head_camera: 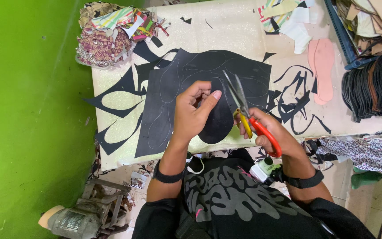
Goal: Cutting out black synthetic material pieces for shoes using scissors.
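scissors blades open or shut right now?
Shut, or nearly: the scissors' grey blades lie together as one narrow strip, pointing up beside the black sole-shaped piece in the left hand.

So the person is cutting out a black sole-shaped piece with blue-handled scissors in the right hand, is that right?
Not quite: the head view shows the scissors have red and yellow handles, not blue. The rest stands: the right hand works them while the left hand holds the black sole-shaped piece.
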